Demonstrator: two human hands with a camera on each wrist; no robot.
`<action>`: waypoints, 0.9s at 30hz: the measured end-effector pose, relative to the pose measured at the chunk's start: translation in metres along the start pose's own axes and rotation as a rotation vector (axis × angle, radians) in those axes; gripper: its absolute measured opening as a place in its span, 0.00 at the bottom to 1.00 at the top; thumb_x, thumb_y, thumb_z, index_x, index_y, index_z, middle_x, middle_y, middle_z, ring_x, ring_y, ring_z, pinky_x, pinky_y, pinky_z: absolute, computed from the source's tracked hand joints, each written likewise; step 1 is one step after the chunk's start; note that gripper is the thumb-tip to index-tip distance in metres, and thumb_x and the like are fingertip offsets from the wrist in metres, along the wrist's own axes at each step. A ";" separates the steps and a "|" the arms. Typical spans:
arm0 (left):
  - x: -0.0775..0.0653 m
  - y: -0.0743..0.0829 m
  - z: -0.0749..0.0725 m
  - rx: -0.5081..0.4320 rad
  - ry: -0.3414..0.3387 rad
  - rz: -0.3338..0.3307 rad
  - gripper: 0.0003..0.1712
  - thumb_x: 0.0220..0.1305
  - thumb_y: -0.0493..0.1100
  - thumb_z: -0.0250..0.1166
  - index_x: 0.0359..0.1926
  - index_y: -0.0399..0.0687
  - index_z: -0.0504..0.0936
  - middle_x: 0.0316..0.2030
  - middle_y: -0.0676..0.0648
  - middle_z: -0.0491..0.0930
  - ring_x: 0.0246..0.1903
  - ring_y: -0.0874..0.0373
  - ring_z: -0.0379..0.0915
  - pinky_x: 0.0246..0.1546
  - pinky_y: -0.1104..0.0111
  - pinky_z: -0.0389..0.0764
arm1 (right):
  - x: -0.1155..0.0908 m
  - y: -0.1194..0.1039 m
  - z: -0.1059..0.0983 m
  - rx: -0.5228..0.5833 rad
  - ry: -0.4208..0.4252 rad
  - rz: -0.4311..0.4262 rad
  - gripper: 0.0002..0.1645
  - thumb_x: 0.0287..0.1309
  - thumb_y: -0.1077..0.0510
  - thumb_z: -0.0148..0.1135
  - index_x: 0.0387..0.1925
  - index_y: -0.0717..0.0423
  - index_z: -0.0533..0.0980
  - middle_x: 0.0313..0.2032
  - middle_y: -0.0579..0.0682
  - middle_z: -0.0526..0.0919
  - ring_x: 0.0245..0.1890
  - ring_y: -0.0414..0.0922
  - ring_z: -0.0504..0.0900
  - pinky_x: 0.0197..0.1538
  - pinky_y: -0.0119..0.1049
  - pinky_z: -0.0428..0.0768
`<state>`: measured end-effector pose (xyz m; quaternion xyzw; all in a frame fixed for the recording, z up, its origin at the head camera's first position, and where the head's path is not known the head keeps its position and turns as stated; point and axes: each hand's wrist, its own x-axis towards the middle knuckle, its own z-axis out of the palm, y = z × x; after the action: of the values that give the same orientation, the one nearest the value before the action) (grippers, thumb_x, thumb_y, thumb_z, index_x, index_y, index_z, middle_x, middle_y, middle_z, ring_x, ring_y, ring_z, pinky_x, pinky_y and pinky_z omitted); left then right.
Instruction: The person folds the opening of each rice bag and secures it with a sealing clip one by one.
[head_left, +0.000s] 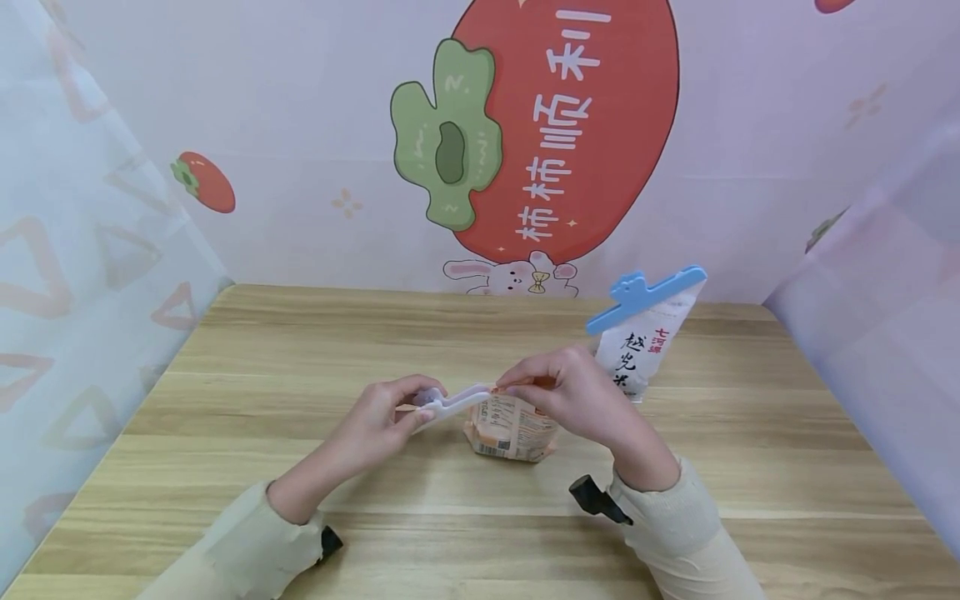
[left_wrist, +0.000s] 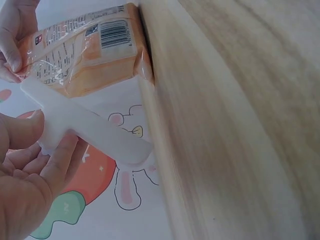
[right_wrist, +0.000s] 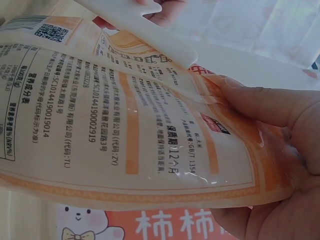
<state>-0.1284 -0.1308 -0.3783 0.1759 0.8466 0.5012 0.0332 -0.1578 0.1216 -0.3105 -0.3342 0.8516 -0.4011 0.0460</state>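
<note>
My left hand [head_left: 386, 417] pinches a white bag clip [head_left: 453, 406] between thumb and fingers. The clip's far end reaches to the top of an orange-and-clear printed bag [head_left: 516, 429], which stands upright on the table. At the bag's top, my right hand [head_left: 573, 392] grips the gathered edge between thumb and fingers. The right wrist view shows the bag's printed back [right_wrist: 125, 115] up close, with the thumb [right_wrist: 265, 105] on its upper edge. In the left wrist view the clip [left_wrist: 85, 120] slants below the bag [left_wrist: 90, 50], its tip near the held edge.
Behind my right hand stands a white bag [head_left: 645, 346] with black and red lettering, closed across its top by a blue bag clip [head_left: 647, 297]. The wooden table [head_left: 300, 350] ends at a printed backdrop [head_left: 315, 225], with side panels left and right.
</note>
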 end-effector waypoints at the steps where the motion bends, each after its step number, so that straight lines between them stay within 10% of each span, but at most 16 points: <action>1: 0.000 0.000 0.000 -0.005 0.002 -0.001 0.10 0.59 0.31 0.61 0.42 0.44 0.78 0.41 0.43 0.79 0.41 0.54 0.75 0.38 0.73 0.80 | 0.000 0.000 0.000 0.002 0.001 0.002 0.08 0.51 0.62 0.66 0.34 0.49 0.84 0.34 0.43 0.85 0.32 0.38 0.83 0.36 0.28 0.81; 27: 0.003 -0.003 0.004 -0.040 0.002 -0.039 0.11 0.60 0.33 0.61 0.43 0.50 0.78 0.42 0.45 0.79 0.41 0.54 0.75 0.36 0.72 0.80 | 0.001 0.003 0.001 0.008 0.024 -0.015 0.06 0.51 0.61 0.67 0.33 0.50 0.84 0.32 0.43 0.85 0.29 0.39 0.82 0.34 0.29 0.81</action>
<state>-0.1313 -0.1273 -0.3821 0.1578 0.8398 0.5174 0.0455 -0.1601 0.1219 -0.3128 -0.3356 0.8479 -0.4089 0.0341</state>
